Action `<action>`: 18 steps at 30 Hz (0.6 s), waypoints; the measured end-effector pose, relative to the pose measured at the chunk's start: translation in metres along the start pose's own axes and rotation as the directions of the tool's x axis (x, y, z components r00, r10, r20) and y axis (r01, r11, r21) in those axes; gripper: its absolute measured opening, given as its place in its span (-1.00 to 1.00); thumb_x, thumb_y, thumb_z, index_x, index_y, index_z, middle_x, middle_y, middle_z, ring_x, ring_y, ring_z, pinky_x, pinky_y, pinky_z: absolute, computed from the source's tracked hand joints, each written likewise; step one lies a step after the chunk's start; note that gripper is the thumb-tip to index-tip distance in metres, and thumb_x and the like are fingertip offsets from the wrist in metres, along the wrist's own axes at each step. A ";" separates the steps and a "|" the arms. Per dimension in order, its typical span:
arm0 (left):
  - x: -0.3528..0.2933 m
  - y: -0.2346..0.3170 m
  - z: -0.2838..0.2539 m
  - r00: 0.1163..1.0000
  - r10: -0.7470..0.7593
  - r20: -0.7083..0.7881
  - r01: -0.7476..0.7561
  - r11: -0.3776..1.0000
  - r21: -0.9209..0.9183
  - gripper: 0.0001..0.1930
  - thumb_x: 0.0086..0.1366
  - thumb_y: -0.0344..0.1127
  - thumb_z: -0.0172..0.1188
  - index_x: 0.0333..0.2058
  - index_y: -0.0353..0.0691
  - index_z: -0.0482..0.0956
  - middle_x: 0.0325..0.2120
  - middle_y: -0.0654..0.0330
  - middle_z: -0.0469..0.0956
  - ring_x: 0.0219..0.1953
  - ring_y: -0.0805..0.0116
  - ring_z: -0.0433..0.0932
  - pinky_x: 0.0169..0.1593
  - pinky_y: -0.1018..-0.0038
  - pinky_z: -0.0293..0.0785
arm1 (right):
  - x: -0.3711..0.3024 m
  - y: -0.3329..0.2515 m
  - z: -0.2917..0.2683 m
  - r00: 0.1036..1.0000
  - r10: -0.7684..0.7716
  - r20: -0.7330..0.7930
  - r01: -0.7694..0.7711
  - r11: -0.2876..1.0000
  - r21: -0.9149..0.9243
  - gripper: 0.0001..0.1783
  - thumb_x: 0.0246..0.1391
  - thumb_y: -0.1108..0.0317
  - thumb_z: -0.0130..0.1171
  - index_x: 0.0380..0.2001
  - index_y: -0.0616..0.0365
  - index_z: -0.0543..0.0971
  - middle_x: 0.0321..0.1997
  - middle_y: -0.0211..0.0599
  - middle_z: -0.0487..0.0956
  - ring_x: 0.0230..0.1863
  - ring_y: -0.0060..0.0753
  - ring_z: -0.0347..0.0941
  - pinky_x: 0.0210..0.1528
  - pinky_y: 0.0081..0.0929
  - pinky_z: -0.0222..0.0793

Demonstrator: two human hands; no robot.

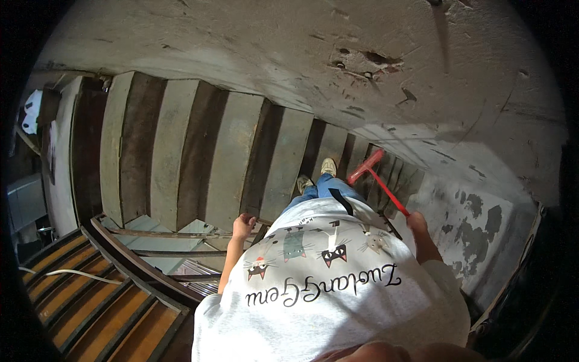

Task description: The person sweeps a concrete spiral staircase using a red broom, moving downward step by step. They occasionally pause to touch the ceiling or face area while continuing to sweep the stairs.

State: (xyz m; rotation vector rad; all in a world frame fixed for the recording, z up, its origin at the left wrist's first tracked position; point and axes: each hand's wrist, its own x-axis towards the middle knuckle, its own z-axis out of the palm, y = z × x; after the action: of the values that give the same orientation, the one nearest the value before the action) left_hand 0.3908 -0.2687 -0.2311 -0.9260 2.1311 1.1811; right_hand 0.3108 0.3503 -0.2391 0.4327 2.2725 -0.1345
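Note:
My right hand (418,224) is closed around the end of a red handle at my right side. The handle belongs to a T-shaped tool (366,167), with a wide red crosspiece close to the wall and beside my shoes; whether it bears bristles or a rubber blade cannot be made out. At my left side, my left hand (243,225) hangs near the stair railing with its fingers curled in, and nothing shows in it. My shoes (327,167) are on the narrow concrete steps (229,160).
A rough, peeling wall (422,114) runs along the far side of the stairs. Left and near, a curved dark railing (139,274) borders the steps, with slatted orange-brown panels (90,308) and a pale cable (78,275) across them. Beyond the lowest visible rails lies a drop.

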 end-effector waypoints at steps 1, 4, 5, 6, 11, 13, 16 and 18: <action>0.000 -0.002 0.002 1.000 -0.009 0.013 0.009 0.999 -0.031 -0.82 0.05 -0.36 0.09 -0.41 -0.36 0.42 -0.62 0.20 0.49 -0.59 0.54 0.43 -0.50 0.59 0.38 | -0.011 -0.013 -0.008 0.999 0.043 0.004 -0.042 0.991 -0.127 -0.80 -0.23 0.25 0.04 -0.57 0.16 0.49 -0.53 -0.10 0.47 -0.43 -0.18 0.43 -0.42 -0.32 0.28; 0.004 -0.004 0.008 0.999 -0.013 0.049 0.015 0.999 -0.035 -0.81 0.05 -0.35 0.10 -0.42 -0.37 0.42 -0.63 0.20 0.47 -0.60 0.54 0.41 -0.50 0.59 0.37 | -0.028 -0.020 -0.019 0.989 0.145 0.017 -0.144 0.988 -0.055 -0.79 -0.21 0.25 0.02 -0.56 0.16 0.50 -0.47 -0.06 0.48 -0.38 -0.09 0.42 -0.37 -0.29 0.29; 0.008 -0.004 0.010 0.998 -0.001 0.065 0.000 1.000 0.025 -0.81 0.04 -0.35 0.10 -0.42 -0.37 0.42 -0.63 0.20 0.47 -0.60 0.54 0.41 -0.49 0.58 0.37 | -0.033 -0.025 -0.021 0.993 0.117 0.013 -0.116 0.992 -0.046 -0.78 -0.21 0.24 0.01 -0.56 0.17 0.50 -0.48 -0.06 0.48 -0.38 -0.08 0.41 -0.37 -0.28 0.29; 0.011 -0.004 0.011 0.997 0.008 0.073 -0.014 0.996 0.084 -0.81 0.04 -0.34 0.11 -0.43 -0.37 0.42 -0.63 0.20 0.47 -0.61 0.54 0.41 -0.49 0.58 0.36 | -0.036 -0.036 -0.020 0.997 0.080 0.010 -0.079 0.996 -0.037 -0.77 -0.21 0.23 0.00 -0.57 0.17 0.50 -0.49 -0.06 0.48 -0.38 -0.06 0.41 -0.36 -0.28 0.29; 0.020 0.022 0.003 0.993 0.098 0.062 -0.106 0.984 0.146 -0.80 0.04 -0.33 0.11 -0.42 -0.37 0.43 -0.61 0.17 0.49 -0.57 0.51 0.44 -0.46 0.57 0.37 | 0.008 -0.024 0.043 0.996 0.038 0.084 -0.047 0.992 0.113 -0.72 -0.18 0.20 -0.05 -0.51 0.20 0.48 -0.43 0.01 0.45 -0.31 -0.01 0.39 -0.30 -0.20 0.28; 0.024 0.016 -0.004 0.991 0.130 0.029 -0.133 0.981 0.139 -0.80 0.04 -0.33 0.11 -0.41 -0.37 0.43 -0.59 0.14 0.50 -0.55 0.49 0.45 -0.45 0.56 0.37 | 0.014 -0.021 0.042 0.986 0.108 0.129 -0.114 0.993 0.042 -0.72 -0.21 0.19 -0.01 -0.52 0.19 0.50 -0.41 -0.02 0.46 -0.30 -0.04 0.40 -0.29 -0.22 0.28; 0.033 0.019 -0.012 0.994 0.110 0.024 -0.111 0.994 0.019 -0.80 0.04 -0.32 0.10 -0.40 -0.34 0.44 -0.57 0.12 0.51 -0.54 0.44 0.47 -0.42 0.54 0.37 | 0.023 0.012 0.036 0.978 0.129 0.161 -0.119 0.990 -0.072 -0.68 -0.27 0.13 0.08 -0.49 0.17 0.52 -0.38 -0.04 0.48 -0.29 -0.09 0.41 -0.27 -0.25 0.29; 0.031 0.015 -0.015 0.995 0.103 -0.011 -0.103 0.994 0.029 -0.81 0.04 -0.32 0.10 -0.41 -0.34 0.44 -0.59 0.14 0.50 -0.55 0.43 0.46 -0.42 0.53 0.37 | 0.017 0.021 0.029 0.966 0.180 0.185 -0.171 0.983 -0.065 -0.67 -0.28 0.15 0.11 -0.45 0.17 0.52 -0.37 -0.05 0.48 -0.29 -0.07 0.41 -0.26 -0.25 0.29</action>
State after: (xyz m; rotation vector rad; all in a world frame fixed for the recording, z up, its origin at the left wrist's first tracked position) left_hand 0.3582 -0.2862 -0.2389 -0.8217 2.2226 1.1944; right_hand 0.3286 0.3675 -0.2704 0.5684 2.0353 -0.0285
